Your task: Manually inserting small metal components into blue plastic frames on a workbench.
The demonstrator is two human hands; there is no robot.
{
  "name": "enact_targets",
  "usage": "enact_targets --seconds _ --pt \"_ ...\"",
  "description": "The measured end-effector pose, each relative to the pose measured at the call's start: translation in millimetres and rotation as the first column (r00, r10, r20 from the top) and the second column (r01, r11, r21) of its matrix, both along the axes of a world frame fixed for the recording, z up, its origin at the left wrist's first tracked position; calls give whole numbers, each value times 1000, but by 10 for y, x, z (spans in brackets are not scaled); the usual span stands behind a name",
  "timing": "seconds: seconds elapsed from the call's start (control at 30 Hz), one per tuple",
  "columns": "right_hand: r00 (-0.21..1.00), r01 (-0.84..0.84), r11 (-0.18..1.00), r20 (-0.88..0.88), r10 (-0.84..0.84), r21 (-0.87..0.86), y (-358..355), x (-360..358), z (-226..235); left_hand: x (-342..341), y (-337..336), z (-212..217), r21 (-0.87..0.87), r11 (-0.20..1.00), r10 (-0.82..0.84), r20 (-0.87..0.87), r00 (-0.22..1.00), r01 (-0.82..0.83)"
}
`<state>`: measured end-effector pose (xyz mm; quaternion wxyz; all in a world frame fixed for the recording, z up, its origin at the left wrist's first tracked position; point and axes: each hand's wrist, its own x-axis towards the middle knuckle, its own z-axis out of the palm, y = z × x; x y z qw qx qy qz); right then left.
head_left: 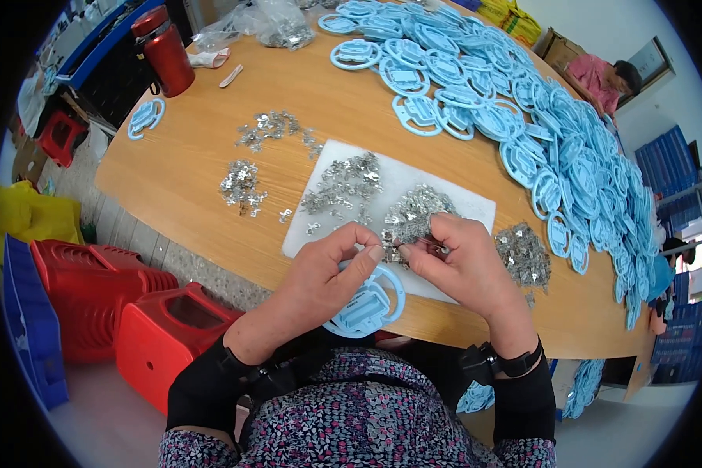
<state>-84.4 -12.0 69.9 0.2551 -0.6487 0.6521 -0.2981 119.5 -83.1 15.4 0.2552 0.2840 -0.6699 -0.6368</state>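
Pinching a blue ring part (366,300) in my left hand (324,273), my right hand (460,261) picks a metal clip (413,218); seating it needs careful alignment.

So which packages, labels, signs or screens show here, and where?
Clear plastic bags: far table edge, crumpled, holding small grey metal parts.
Brown cardboard box: beyond the table, upper right, open top.
Yellow sacks: behind the blue ring pile, stacked, striped.
No screens or signs can be made out.
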Motion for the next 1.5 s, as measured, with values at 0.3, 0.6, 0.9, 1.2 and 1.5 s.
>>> enact_targets --seconds 0.3,0.6,0.9,1.2,1.5 --pt "941 128 961 277 -196 244 378 -251 88 -306 133 132 -76 987 -141 37 989 143" --pt "834 183 924 444 -327 336 759 -523 -127 -645 292 136 -100 959 -248 154 957 265" --pt "697 358 886 548 -464 295 1027 -583 -257 -927 410 37 -39 968 -243 103 965 248" --pt "882 447 894 167 -440 -7 1148 -449 -302 -1050 422 -80 -4 978 -205 116 972 207" --pt "907 382 913 -128 -400 -143 1142 -387 -282 -1094 474 -74 69 977 -210 100 972 204"
